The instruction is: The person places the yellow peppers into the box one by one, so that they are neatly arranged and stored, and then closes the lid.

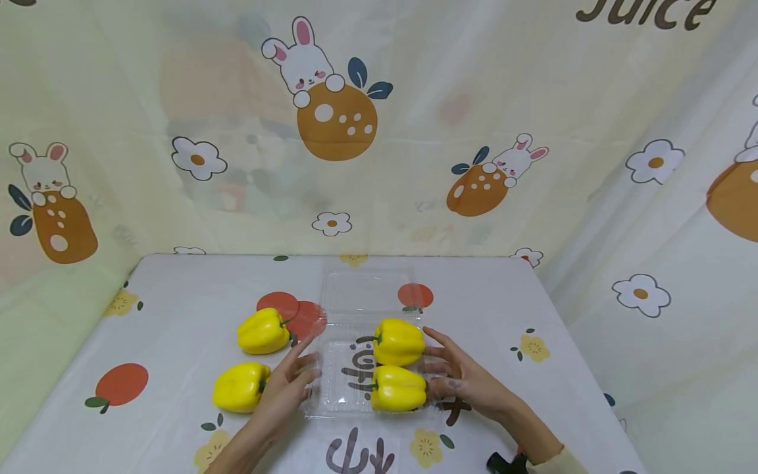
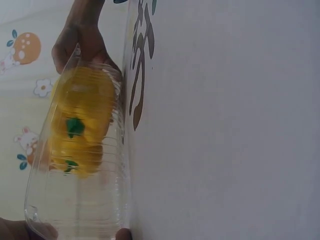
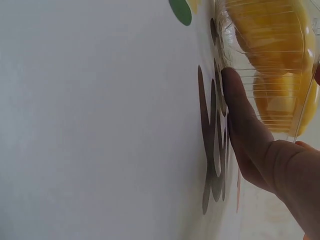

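A clear plastic clamshell box lies open on the table, its lid folded back. Two yellow bell peppers sit inside its base. My left hand touches the box's left wall with straight fingers. My right hand touches the right wall in the same way. In the right wrist view the thumb presses against the ribbed wall beside a pepper. In the left wrist view both peppers show through the box.
Two more yellow peppers lie on the table left of the box, close to my left wrist. The white tablecloth has fruit and flower prints. Printed curtains close off the back and both sides.
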A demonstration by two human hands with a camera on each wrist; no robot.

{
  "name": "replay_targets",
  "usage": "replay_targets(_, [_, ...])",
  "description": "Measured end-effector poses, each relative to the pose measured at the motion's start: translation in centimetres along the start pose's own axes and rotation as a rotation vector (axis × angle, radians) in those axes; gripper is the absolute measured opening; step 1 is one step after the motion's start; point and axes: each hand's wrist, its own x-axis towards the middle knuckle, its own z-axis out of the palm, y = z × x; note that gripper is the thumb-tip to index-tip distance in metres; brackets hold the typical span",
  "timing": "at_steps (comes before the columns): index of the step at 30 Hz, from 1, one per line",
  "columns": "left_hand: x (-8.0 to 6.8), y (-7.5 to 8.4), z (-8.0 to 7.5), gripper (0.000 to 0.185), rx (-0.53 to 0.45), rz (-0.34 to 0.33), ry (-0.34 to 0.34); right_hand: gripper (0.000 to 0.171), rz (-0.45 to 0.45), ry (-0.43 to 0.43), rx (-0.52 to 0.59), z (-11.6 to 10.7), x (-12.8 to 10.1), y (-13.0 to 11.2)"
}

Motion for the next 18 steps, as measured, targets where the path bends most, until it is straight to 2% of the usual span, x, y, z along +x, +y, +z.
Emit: replay_targets(18, [-0.14,0.12,0.10,0.067,0.025,0.016,0.007,0.106,0.006,0.009,0.043,0.29,0.12,0.22])
